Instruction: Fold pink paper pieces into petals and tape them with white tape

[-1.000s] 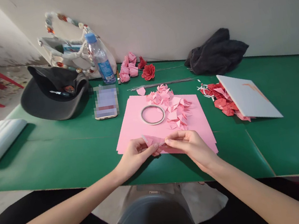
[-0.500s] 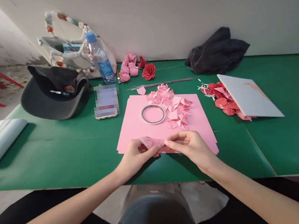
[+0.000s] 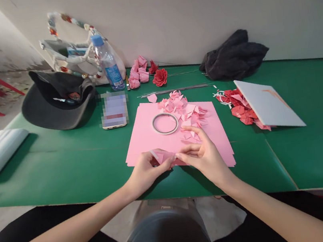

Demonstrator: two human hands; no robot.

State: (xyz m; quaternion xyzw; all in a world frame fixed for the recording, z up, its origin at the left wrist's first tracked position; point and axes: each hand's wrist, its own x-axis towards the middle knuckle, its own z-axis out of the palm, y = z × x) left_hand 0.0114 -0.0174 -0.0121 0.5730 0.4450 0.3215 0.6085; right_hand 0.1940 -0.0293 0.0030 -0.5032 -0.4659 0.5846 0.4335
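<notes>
A small pink paper piece (image 3: 161,157) with a white strip on it is pinched in my left hand (image 3: 148,166) over the front edge of the pink sheets (image 3: 142,136). Thumb and a finger of my right hand (image 3: 205,157) close on the right end of the same piece, with the index finger lifted away. My fingers cover much of the piece. Just beyond my hands, a roll of narrow tape (image 3: 154,127) lies on the sheets. Several folded pink paper pieces (image 3: 195,112) are heaped to its right.
Thin wires (image 3: 181,89), pink paper flowers (image 3: 139,73) and a red paper rose (image 3: 160,77) lie farther back. Left stand a phone (image 3: 114,111), a cap (image 3: 53,109) and a water bottle (image 3: 112,69). Right, a white board (image 3: 271,102) leans over red folded pieces (image 3: 243,113).
My right index finger has lifted and stretched forward toward the folded pieces, while the thumb stays at the paper piece. My left hand has hardly moved.
</notes>
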